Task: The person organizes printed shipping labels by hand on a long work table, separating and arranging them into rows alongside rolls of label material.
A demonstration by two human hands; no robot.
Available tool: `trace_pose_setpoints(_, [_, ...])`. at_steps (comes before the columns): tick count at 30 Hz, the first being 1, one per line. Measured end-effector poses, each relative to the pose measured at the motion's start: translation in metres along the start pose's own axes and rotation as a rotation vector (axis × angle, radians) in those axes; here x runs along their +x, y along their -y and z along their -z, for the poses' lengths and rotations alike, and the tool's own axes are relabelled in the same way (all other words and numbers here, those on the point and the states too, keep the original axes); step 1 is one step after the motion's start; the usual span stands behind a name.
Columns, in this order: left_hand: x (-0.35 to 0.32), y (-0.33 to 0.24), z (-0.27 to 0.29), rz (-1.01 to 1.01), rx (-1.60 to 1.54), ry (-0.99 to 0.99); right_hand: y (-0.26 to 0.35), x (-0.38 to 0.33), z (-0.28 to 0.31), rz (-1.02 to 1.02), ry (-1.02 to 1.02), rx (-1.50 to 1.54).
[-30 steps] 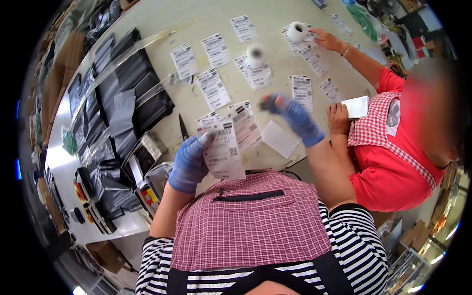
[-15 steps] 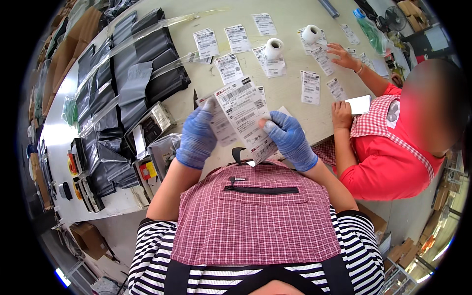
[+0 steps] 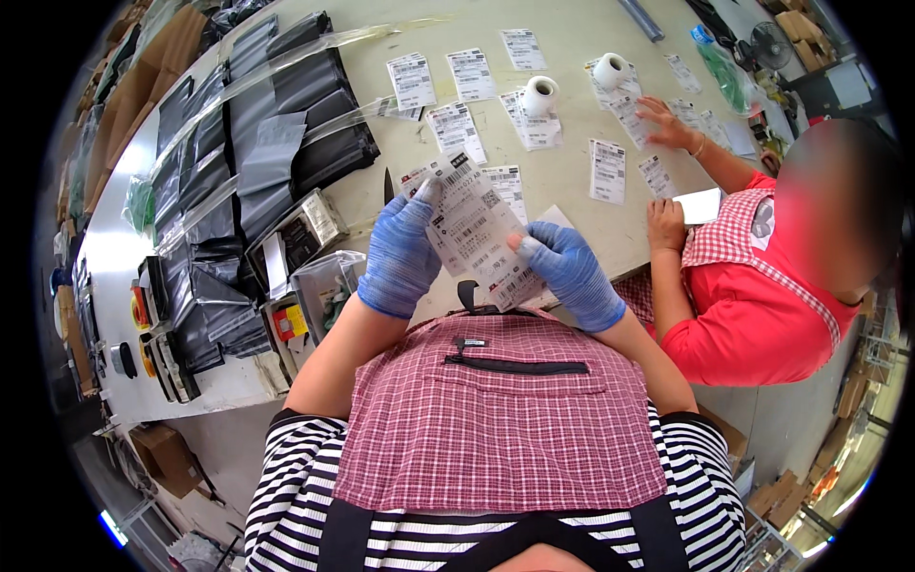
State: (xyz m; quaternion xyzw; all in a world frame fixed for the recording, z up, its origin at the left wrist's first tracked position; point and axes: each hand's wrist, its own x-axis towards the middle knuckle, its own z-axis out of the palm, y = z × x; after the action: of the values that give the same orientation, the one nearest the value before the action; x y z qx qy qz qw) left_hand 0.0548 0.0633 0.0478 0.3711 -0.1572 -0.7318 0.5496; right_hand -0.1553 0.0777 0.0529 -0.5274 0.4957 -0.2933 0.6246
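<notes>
I hold a strip of white printed labels (image 3: 469,227) up in front of my chest with both hands, each in a blue glove. My left hand (image 3: 400,255) grips the strip's left edge, thumb near its top corner. My right hand (image 3: 564,274) pinches the lower right part of the strip. Several more printed labels (image 3: 456,126) lie spread over the pale table (image 3: 562,38) beyond my hands. Two white label rolls (image 3: 540,94) stand among them.
Black plastic mailer bags (image 3: 250,153) are stacked along the table's left side, with small packaged items (image 3: 305,234) beside them. A person in a red top (image 3: 762,296) sits to my right, one hand on labels (image 3: 667,122), the other by a white card (image 3: 698,205). A cardboard box (image 3: 164,456) sits on the floor.
My right hand came in from the table and took hold of the label strip; both hands have drawn it closer to my chest. The person on the right has shifted a hand across the labels.
</notes>
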Motion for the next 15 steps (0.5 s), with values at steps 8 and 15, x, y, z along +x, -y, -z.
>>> trace_pose_setpoints(8, [0.006,-0.003,0.002,-0.063,-0.019,-0.119,-0.014,-0.002,-0.001,0.063,-0.009,-0.013])
trace_pose_setpoints(15, [0.017,-0.02,0.011,-0.234,-0.163,-0.214,-0.023,0.004,0.002,0.139,-0.243,0.03])
